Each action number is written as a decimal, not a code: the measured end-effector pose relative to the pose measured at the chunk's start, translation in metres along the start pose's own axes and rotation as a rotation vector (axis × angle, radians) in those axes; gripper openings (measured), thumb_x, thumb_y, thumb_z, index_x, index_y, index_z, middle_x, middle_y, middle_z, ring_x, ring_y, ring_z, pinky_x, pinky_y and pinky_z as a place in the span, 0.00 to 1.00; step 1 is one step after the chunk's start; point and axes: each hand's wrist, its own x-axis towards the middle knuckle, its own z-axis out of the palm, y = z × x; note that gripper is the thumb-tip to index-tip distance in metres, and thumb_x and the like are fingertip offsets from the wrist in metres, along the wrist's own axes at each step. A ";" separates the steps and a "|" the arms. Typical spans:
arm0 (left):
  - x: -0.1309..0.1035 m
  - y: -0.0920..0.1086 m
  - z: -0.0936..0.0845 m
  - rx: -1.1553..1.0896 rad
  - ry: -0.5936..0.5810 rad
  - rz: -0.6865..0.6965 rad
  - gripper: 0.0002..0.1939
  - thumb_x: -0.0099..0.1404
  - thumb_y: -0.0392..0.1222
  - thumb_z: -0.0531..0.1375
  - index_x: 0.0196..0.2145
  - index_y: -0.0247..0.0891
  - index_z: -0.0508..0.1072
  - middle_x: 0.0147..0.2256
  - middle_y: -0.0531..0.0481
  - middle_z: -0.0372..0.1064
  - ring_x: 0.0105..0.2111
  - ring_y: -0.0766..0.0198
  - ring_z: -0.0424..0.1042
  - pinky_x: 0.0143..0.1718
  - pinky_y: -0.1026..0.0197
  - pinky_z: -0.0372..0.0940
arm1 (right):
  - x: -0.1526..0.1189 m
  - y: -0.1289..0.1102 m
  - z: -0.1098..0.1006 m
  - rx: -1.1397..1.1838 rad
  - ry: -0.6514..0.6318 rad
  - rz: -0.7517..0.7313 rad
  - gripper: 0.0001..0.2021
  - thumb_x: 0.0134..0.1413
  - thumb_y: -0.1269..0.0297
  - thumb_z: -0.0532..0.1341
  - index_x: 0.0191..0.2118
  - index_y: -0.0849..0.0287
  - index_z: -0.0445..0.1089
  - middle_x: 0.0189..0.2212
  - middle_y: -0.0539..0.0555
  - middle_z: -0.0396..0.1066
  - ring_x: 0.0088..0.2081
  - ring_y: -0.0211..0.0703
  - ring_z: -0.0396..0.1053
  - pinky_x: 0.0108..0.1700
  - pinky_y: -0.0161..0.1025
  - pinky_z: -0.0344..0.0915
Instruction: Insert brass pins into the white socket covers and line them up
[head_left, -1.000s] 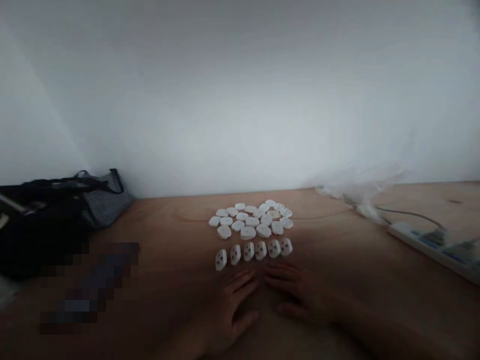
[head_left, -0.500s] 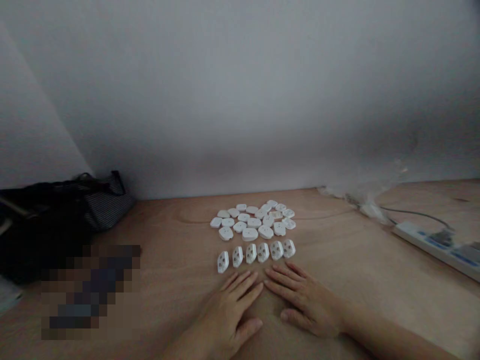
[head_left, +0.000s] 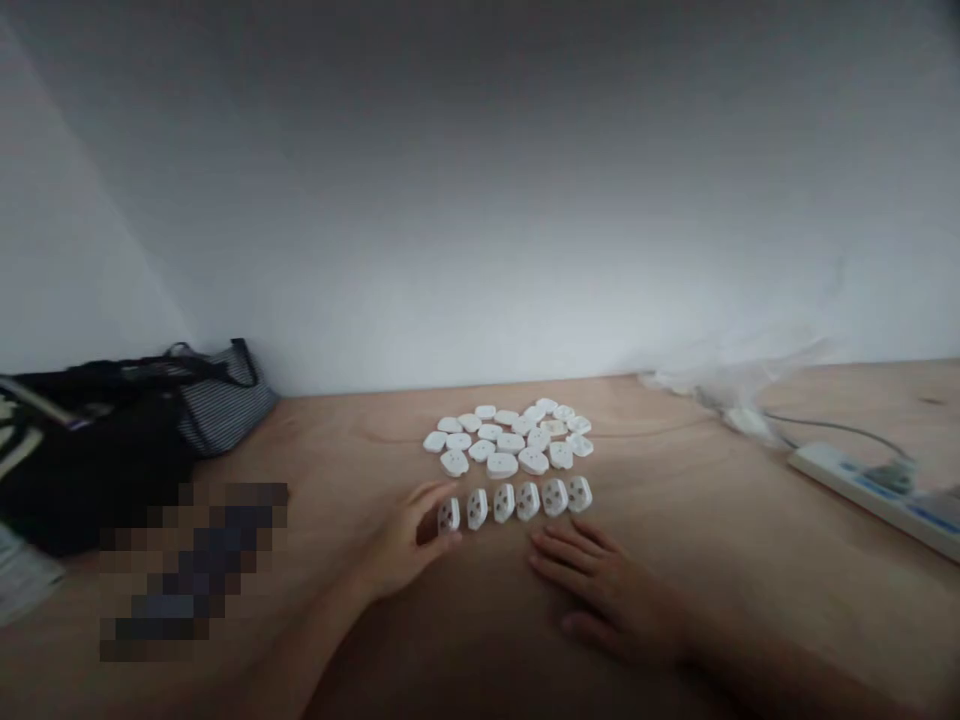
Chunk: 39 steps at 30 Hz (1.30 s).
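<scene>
Several white plug adapters (head_left: 527,500) with dark holes in their faces stand upright in a row on the wooden table (head_left: 720,560). My left hand (head_left: 401,540) curls round the leftmost adapter (head_left: 449,516), its thumb at the near side and its fingers at the far side. That adapter still stands in line with the others, and part of it is hidden by the thumb. Flat on the table, just nearer than the right end of the row, lies my right hand (head_left: 600,585), fingers stretched out and holding nothing. Behind the row several more white pieces (head_left: 510,442) lie in a loose cluster.
A white power strip (head_left: 847,480) with a cable lies at the right, and clear plastic wrap (head_left: 739,395) sits against the wall behind it. On the left are a black bag (head_left: 112,450) with a striped side and a pixelated dark object (head_left: 202,570).
My left hand has moved left and forward from lying flat on the table to curl round the leftmost adapter. My right hand stays where it was. The wall looks brighter.
</scene>
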 end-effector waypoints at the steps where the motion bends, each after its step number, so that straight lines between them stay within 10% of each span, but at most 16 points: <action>1: 0.001 -0.004 -0.001 -0.049 -0.037 -0.025 0.25 0.61 0.44 0.58 0.55 0.42 0.62 0.54 0.45 0.62 0.54 0.54 0.62 0.55 0.51 0.57 | 0.000 0.000 0.000 -0.001 -0.003 0.003 0.30 0.60 0.50 0.49 0.64 0.51 0.41 0.64 0.57 0.43 0.64 0.53 0.42 0.63 0.58 0.36; 13: -0.013 0.015 -0.008 -0.021 -0.001 -0.028 0.20 0.56 0.46 0.62 0.47 0.41 0.69 0.42 0.48 0.72 0.39 0.57 0.72 0.43 0.57 0.66 | 0.000 -0.001 0.000 0.025 0.028 -0.002 0.30 0.60 0.51 0.51 0.64 0.51 0.43 0.63 0.57 0.45 0.64 0.54 0.43 0.62 0.57 0.37; 25: -0.002 0.065 0.048 -0.227 0.031 0.004 0.19 0.51 0.41 0.64 0.42 0.39 0.67 0.39 0.48 0.72 0.39 0.57 0.72 0.42 0.58 0.67 | 0.003 0.005 0.001 0.182 0.197 0.058 0.32 0.46 0.49 0.63 0.56 0.57 0.62 0.56 0.61 0.60 0.58 0.57 0.56 0.61 0.56 0.47; 39: -0.005 0.069 0.053 -0.498 -0.020 -0.029 0.21 0.53 0.36 0.64 0.43 0.39 0.61 0.38 0.50 0.68 0.39 0.59 0.70 0.41 0.59 0.65 | 0.001 0.014 0.003 0.391 0.268 0.139 0.39 0.40 0.53 0.68 0.59 0.54 0.55 0.55 0.59 0.61 0.54 0.55 0.61 0.54 0.50 0.59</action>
